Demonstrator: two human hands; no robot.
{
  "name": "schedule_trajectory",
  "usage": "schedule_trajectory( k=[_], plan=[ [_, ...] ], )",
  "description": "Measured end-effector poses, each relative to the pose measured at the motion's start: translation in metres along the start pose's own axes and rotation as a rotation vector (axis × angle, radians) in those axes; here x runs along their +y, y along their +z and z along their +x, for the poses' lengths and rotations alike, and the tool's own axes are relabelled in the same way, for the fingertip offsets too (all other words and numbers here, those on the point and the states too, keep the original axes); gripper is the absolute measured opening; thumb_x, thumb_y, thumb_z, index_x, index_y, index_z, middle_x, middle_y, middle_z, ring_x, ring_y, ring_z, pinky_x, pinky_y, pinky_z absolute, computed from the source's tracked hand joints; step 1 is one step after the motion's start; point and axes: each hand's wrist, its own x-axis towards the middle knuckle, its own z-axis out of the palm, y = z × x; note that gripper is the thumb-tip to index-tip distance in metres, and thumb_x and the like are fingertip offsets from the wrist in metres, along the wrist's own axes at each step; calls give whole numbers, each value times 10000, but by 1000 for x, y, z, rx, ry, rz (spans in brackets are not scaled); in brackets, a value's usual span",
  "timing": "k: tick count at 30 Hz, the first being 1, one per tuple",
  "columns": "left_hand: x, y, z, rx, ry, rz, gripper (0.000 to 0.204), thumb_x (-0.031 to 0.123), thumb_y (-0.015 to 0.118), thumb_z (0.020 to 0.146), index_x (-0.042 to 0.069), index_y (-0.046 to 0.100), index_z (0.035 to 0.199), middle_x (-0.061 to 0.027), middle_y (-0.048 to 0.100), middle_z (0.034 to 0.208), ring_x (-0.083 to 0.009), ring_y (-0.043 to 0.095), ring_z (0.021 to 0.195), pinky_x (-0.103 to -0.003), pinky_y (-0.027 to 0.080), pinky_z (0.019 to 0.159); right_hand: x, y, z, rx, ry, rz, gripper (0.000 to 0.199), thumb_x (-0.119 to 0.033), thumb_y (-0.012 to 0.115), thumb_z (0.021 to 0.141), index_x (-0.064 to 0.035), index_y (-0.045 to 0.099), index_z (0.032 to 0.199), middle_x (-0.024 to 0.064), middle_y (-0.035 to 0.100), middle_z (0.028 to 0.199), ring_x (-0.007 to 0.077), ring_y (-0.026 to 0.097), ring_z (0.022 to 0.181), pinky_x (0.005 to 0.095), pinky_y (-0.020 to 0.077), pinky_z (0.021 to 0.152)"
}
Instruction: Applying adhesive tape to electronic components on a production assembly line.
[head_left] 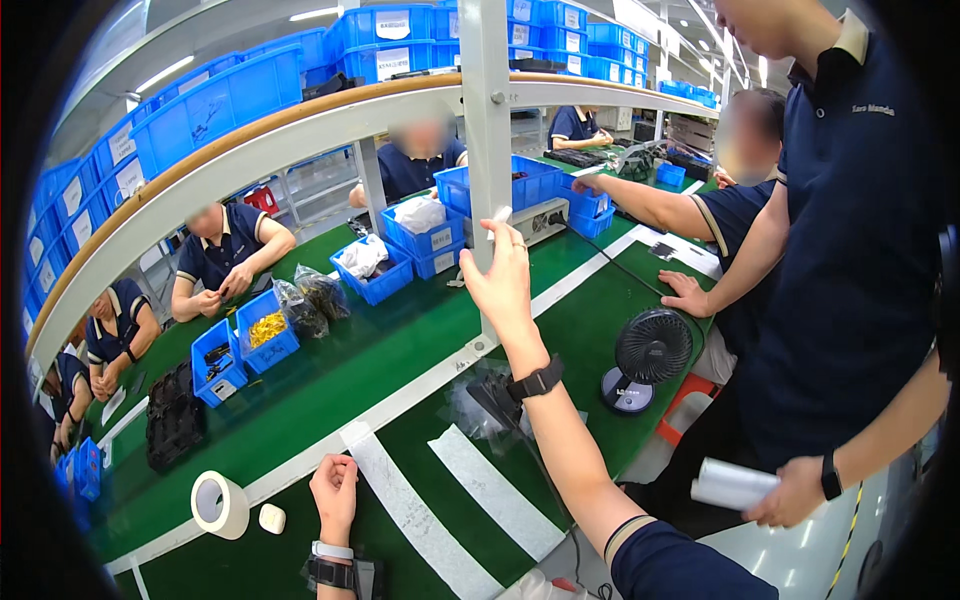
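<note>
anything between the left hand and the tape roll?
Nothing visible. The left hand rests closed on the green table; the tape roll stands to its left. Only a small white block lies on the mat between them, low and slightly nearer the person. The right hand is raised, pinching a small white piece.

What the right hand [503, 275] pinched at its fingertips was a small white piece [501, 215], too small to identify. The left hand [335, 490] was curled, so its palm was hidden. The clear bag [480, 400] behind the right forearm was partly covered, perhaps holding dark parts. The picture's edge cut off the standing person's rolled white sheet [733, 484] holder above the chin.
</note>
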Motion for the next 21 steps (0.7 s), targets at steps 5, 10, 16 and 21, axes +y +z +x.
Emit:
schedule_trajectory(
  k=[5,10,16,21],
  plan=[
    [-2,0,0,32,37,29,35,37,551,807,6,537,798,18,509,603,-29,453,536,-164,347,483,1,-2,0,-21,11,41,436,-109,615,690,0,467,1086,201,481,1080,366,447,1032,408,381,889],
    [0,1,1,18,29,13,37,40,553,808,9,537,798,19,510,602,-29,452,538,-164,343,481,-3,-3,0,-7,51,-7,443,-122,627,689,-9,468,1087,222,442,1086,372,445,1024,409,396,866],
    [0,0,-1,36,18,1,36,42,552,810,11,537,799,21,510,604,-29,446,535,-165,339,478,-3,-2,-3,22,64,-92,432,-140,634,683,-30,477,1070,194,438,1059,351,455,990,402,408,837],
    [0,0,0,3,6,39,43,50,555,810,13,536,798,20,509,603,-31,450,534,-163,339,477,3,-2,-2,44,72,-130,400,-158,619,694,-15,488,1044,182,454,1066,347,463,978,401,407,833]
  ],
)
